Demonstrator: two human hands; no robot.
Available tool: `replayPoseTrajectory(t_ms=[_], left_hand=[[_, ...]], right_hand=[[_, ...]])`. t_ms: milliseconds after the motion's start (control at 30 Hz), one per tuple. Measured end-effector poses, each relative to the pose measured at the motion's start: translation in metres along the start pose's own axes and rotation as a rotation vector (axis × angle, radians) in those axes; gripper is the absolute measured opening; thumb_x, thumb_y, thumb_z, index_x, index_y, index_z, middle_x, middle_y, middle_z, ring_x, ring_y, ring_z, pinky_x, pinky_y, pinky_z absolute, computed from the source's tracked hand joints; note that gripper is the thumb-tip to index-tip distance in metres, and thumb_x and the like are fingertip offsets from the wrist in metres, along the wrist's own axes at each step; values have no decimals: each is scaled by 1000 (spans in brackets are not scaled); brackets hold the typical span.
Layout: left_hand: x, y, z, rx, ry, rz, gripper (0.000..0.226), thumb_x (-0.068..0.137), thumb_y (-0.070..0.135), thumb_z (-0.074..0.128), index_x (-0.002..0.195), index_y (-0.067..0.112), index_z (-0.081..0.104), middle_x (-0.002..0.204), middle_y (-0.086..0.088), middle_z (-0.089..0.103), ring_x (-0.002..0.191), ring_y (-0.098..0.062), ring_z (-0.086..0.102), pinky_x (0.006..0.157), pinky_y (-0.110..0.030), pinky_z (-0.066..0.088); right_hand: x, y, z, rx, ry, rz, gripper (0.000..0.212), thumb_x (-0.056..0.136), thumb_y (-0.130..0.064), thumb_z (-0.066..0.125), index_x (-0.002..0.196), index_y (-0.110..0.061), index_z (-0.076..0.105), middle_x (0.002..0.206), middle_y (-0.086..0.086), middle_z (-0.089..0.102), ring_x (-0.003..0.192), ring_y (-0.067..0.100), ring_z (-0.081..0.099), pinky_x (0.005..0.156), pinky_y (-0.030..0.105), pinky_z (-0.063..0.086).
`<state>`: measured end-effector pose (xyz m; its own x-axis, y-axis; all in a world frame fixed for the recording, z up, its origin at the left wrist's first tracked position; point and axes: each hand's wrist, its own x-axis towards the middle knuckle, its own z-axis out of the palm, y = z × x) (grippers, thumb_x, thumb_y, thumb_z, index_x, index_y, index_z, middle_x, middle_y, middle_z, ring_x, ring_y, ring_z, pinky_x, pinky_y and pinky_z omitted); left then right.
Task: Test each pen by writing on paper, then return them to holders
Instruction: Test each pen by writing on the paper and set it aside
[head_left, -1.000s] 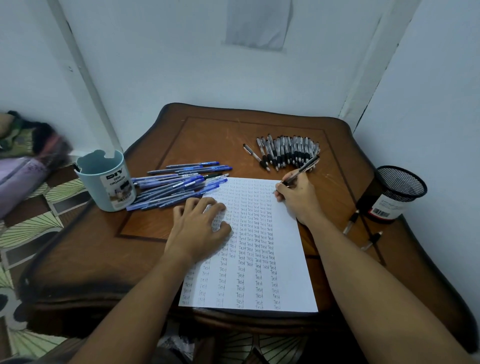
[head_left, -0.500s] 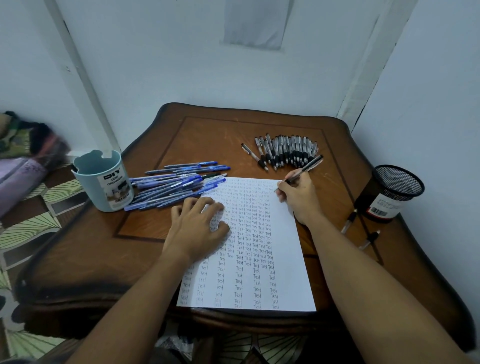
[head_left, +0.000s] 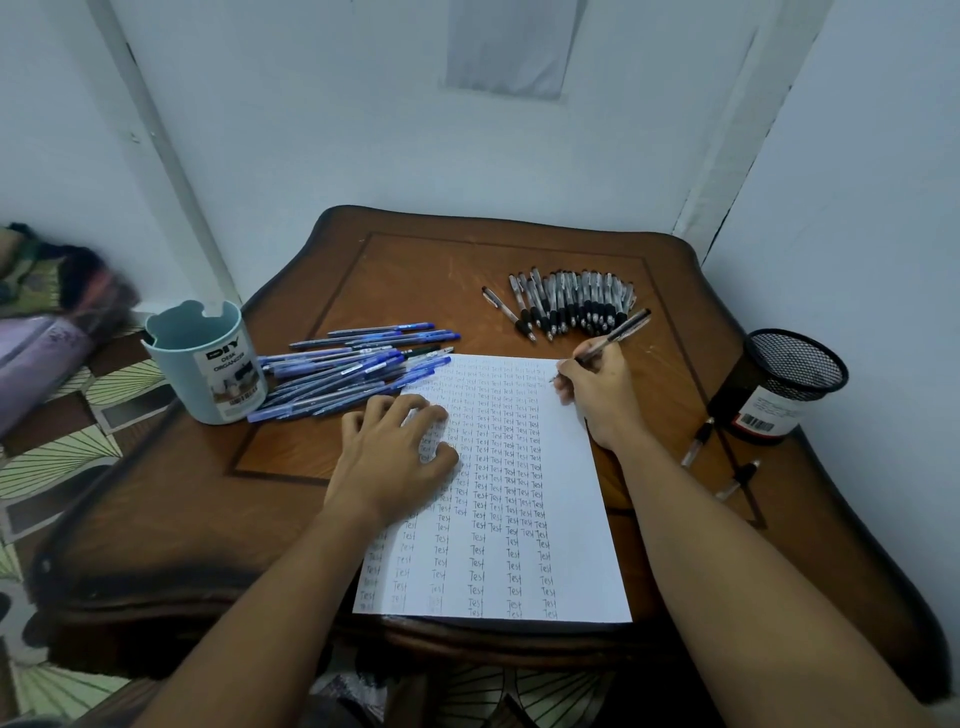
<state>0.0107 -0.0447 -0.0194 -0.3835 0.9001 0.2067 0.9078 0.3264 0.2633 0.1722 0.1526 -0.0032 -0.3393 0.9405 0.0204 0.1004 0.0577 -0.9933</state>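
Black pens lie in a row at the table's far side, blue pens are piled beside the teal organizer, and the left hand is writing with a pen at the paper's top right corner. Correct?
Not quite. The head view shows the right hand holding the pen and writing; the left hand rests flat on the paper. The rest stands.

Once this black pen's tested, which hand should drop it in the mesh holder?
Right. The right hand already grips the black pen, and the mesh holder stands on its side; the left hand presses the paper.
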Motion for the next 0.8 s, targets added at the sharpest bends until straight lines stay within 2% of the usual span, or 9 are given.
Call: replayPoseTrajectory(t_ms=[67,133,200,300,467,567,800], left_hand=[[0,0,0,0,-1,1,59,80,61,21,126,38,52,129,22,42,122,-8,28,96,-35,17],[1,1,-1,3,-1,1,59,80,61,21,126,38,52,129,22,42,121,-7,27,96,-35,17],[1,1,-1,2,-1,0,60,80,61,21,126,38,52,128,22,42,121,-7,28,96,-35,17],[1,1,-1,3,-2,-1,61,79,61,20,127,38,52,129,21,42,122,-8,28,97,-36,18],[2,1,-1,4,-7,-2,60,80,61,21,127,39,51,130,21,42,122,-8,27,98,-36,18],[2,1,0,3,-1,-2,59,80,61,22,127,38,52,129,21,42,122,-8,28,96,-35,18],[0,1,-1,-15,12,1,60,80,60,23,126,37,54,128,22,43,122,-8,29,94,-32,15]], right_hand=[[1,0,-2,93,20,35,7,101,-12,55,95,-12,51,82,15,62,66,20,63,60,31,54],[3,-1,-2,190,50,91,23,105,-28,49,93,-9,54,79,16,65,65,24,65,60,34,56],[3,-2,-2,268,55,131,35,107,-33,42,90,-6,56,78,17,67,62,26,66,59,34,57],[4,-2,-3,302,64,157,28,107,-24,44,91,-6,59,82,20,68,61,26,69,58,33,59],[7,-2,-4,313,43,159,11,104,-16,51,107,-6,55,84,19,70,62,25,70,62,32,61],[7,-2,-5,316,32,144,3,103,-12,51,106,-12,52,87,20,69,62,26,70,62,33,61],[6,-1,-6,321,16,117,4,105,-18,49,108,-14,49,86,20,66,59,24,68,57,31,58]])
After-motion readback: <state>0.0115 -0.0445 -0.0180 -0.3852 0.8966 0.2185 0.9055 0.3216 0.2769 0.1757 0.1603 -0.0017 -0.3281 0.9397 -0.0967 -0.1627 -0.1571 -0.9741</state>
